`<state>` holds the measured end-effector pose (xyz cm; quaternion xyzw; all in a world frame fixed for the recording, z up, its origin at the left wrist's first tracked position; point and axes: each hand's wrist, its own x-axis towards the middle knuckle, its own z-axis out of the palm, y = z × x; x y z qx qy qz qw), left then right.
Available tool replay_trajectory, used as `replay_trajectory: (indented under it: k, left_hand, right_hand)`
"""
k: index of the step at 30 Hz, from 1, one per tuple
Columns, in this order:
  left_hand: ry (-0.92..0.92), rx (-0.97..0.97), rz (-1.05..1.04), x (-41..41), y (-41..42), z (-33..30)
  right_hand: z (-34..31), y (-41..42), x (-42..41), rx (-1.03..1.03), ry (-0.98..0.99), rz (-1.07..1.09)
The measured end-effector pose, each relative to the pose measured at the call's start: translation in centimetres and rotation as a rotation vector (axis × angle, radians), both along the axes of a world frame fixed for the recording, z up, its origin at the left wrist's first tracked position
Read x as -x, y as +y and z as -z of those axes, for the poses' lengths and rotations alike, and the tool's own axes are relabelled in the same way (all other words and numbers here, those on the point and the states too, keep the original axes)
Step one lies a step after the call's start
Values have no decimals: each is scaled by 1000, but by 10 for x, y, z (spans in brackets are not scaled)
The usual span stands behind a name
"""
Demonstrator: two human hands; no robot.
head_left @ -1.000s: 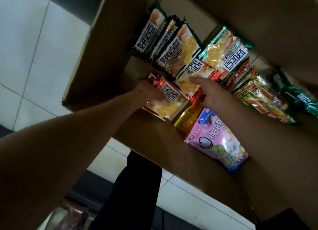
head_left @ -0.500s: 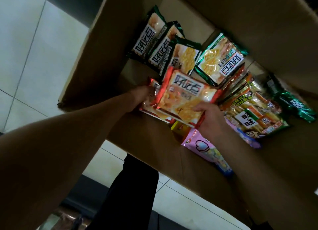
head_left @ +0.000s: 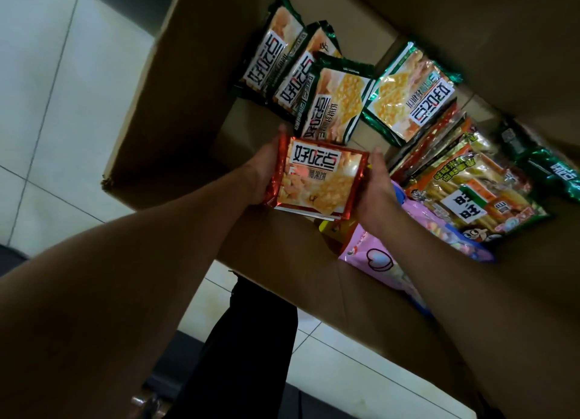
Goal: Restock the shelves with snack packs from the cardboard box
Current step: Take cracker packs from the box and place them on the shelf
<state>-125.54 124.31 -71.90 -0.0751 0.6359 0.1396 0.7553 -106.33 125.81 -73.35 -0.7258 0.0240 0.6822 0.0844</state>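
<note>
I see a plain brown cardboard box (head_left: 175, 111). The pack in my hands (head_left: 317, 180) is shiny red at its edges, with a white label in black characters over golden-yellow crackers. Four packs (head_left: 332, 101) beyond it show the same yellow crackers and white labels, framed in dark green. To the right, a pack (head_left: 470, 199) is orange and yellow with a white label. A pink bag (head_left: 373, 261) carries a pale heart. The floor (head_left: 47, 105) is pale tile with grey grout lines.

Dim, shadowed box interior (head_left: 194, 111), foil glare, perhaps slight wide-angle bending at edges.
</note>
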Motion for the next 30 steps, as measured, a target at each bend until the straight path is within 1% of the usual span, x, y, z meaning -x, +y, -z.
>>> replay_trajectory:
  k: [2, 5, 7, 10, 14, 18, 20, 23, 26, 30]
  left_hand:
    - [-6, 25, -14, -7, -1, -4]
    - [31, 41, -26, -13, -2, -17]
    - [52, 33, -19, -11, -2, -35]
    - [53, 7, -3, -3, 0, -79]
    - [-26, -115, -71, -7, 11, -164]
    - [-107, -233, -144, -11, 31, -267]
    - [-138, -292, -139, -13, 39, -322]
    - [-89, -366, -92, -15, 48, -404]
    - [-39, -456, 42, -12, 51, -488]
    - [-37, -539, 160, -10, 48, -583]
  right_hand:
    - [7, -1, 0, -6, 48, 7]
    - [-6, -1, 13, 8, 68, -9]
    - [-28, 2, 15, 9, 67, -37]
    - [-75, 7, 6, -20, 71, -98]
    - [-165, 19, -10, -94, 95, -157]
    - [-272, 45, -21, -158, 105, -166]
    - [-326, 58, -23, -193, 97, -168]
    - [-406, 74, -25, -236, 79, -187]
    - [-485, 82, -25, -258, 73, -182]
    - [-588, 81, -31, -329, 55, -137]
